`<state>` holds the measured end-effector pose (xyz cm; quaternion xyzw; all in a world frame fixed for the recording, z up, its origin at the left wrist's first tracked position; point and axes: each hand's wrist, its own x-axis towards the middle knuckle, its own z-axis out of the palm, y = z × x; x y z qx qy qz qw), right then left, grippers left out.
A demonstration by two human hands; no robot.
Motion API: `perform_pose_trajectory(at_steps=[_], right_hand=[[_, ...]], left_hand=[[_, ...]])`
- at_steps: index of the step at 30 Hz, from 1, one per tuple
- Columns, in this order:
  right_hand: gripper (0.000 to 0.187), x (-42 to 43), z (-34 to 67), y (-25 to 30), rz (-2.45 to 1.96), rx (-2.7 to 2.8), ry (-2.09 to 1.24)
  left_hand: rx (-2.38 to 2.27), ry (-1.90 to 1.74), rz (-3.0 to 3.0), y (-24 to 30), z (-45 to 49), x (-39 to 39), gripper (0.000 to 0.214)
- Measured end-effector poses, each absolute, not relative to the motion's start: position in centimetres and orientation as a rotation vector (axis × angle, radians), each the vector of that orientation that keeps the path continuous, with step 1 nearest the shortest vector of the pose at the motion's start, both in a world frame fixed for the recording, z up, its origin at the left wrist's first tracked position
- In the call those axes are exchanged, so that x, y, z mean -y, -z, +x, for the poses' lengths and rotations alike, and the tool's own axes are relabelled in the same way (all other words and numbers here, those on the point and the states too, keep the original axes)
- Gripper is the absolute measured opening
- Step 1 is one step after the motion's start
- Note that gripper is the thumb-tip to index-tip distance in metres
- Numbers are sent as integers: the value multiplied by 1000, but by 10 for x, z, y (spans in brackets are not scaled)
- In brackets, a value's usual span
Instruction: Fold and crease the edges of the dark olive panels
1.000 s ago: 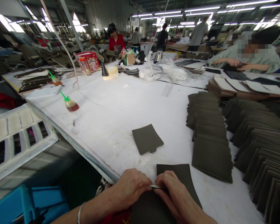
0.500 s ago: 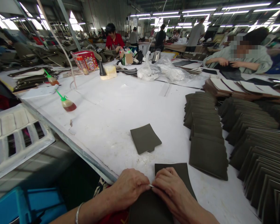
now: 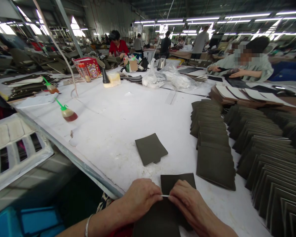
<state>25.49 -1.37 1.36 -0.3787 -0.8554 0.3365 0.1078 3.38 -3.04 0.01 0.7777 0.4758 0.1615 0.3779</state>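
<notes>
A dark olive leather-like panel is held low in front of me, at the table's near edge. My left hand pinches its top edge from the left, thumb against fingers. On the same edge, a short way to the right, my right hand is closed in a pinch. A thin white strip of edge shows between the two pinches. Behind my hands another dark panel lies on the table, partly covered by the right hand. Farther ahead a single panel with a small tab lies flat.
Fanned rows of dark panels fill the table's right side. An oil bottle with a green spout lies at left. Plastic bags sit at the back. A white crate and blue bin stand at left; a co-worker sits opposite.
My hands have moved slightly apart along the panel's edge, the right one going right, so more of the white edge shows. The view has shifted a little.
</notes>
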Motion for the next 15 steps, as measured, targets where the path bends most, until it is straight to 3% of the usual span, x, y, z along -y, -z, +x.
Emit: perform_pose_trajectory(at_steps=[7, 11, 15], right_hand=[[39, 15, 268, -7, -1178, 2350, -1075], [40, 13, 270, -14, -1282, 2177, -1154], [44, 0, 286, -29, -1390, 2017, -1165]], left_hand=[[-1281, -341, 1961, 1, 9, 39, 31], [-1261, -485, 1828, -10, -2, 34, 28], [-1403, -704, 1666, -21, -7, 4, 40]])
